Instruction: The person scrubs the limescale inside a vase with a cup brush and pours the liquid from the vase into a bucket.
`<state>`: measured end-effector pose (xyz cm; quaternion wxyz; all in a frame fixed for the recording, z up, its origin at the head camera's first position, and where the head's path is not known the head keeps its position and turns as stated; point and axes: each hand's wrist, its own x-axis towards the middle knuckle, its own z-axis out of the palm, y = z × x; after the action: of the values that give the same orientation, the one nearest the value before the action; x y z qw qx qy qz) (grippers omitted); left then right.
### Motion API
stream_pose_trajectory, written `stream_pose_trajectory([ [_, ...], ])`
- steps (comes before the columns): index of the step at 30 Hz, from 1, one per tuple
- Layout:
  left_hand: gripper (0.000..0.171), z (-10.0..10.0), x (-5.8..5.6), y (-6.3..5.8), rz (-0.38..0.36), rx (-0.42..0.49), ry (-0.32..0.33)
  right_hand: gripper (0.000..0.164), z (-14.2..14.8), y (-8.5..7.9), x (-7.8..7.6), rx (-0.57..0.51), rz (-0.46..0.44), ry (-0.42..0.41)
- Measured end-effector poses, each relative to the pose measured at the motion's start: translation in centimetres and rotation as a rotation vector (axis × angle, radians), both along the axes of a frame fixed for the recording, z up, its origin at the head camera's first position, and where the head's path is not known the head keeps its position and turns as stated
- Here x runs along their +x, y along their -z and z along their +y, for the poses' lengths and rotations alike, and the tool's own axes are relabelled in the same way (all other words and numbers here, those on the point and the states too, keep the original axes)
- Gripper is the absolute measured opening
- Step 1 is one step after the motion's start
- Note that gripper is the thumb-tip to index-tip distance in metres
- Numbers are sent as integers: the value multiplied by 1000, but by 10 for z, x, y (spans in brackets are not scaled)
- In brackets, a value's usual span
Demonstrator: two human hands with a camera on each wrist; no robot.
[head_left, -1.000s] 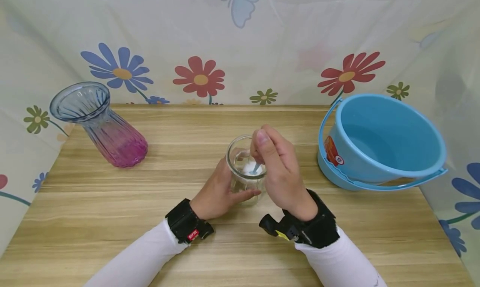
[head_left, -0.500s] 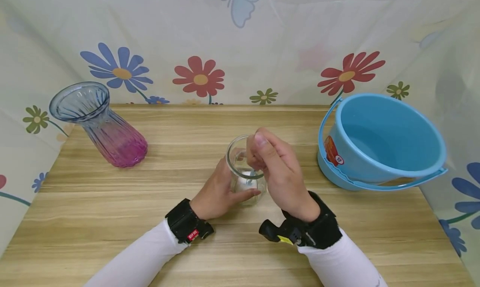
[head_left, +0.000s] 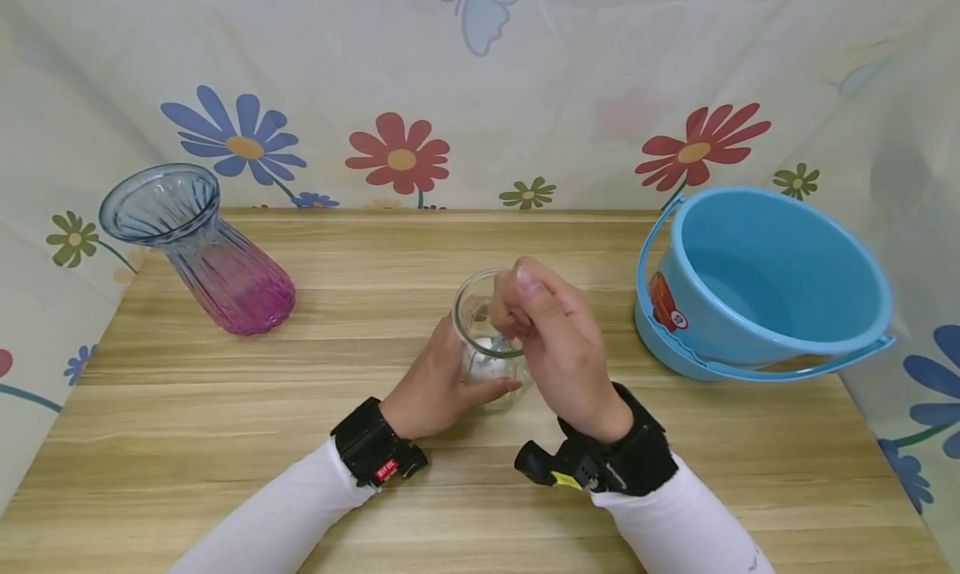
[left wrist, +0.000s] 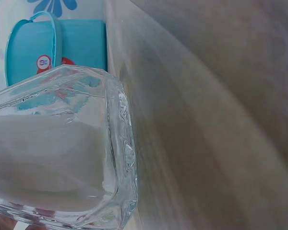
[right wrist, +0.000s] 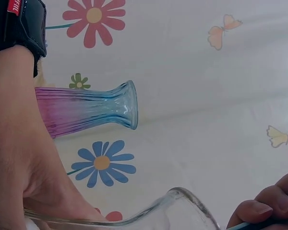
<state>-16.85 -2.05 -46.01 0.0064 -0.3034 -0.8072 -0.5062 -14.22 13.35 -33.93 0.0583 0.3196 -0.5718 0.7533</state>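
In the head view my left hand (head_left: 431,386) grips a clear glass jar (head_left: 460,328) around its side, thumb across the front. My right hand (head_left: 558,345) is curled over the jar's mouth. Its fingertips (right wrist: 259,207) pinch a thin blue-green handle (right wrist: 240,225), seen in the right wrist view. That handle leads down into the jar to a white, sponge-like head (head_left: 487,349), so it looks like a sponge bottle brush. Seen from the left wrist, the white head (left wrist: 48,163) fills much of the jar's inside. Most of the handle is hidden behind my right hand.
A blue bucket (head_left: 780,266) with its handle lowered stands at the right of the wooden table (head_left: 360,266). At the left is a ribbed glass vase (head_left: 232,274), blue above and pink below. A flower-printed cloth (head_left: 570,82) hangs behind.
My right hand has shifted slightly over the jar's mouth, and the white head has gone lower in the jar. The left hand, vase and bucket keep their places.
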Motion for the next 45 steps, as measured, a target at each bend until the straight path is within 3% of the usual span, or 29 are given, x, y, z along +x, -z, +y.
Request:
stream_pose_trajectory([
  [8,102,1,0,1,1,-12,0,41,6,-5,1,-87,54,3],
  [14,103,0,2,1,-42,0,-4,44,13,-8,1,-127,67,21],
  [23,101,-2,4,2,-36,-15,-17,45,10,-4,-3,-137,-3,-14],
  [39,102,0,0,-1,-24,3,17,36,0,8,-6,-9,-44,10],
  [45,104,0,0,0,-17,-5,17,39,-2,5,-4,110,-31,56],
])
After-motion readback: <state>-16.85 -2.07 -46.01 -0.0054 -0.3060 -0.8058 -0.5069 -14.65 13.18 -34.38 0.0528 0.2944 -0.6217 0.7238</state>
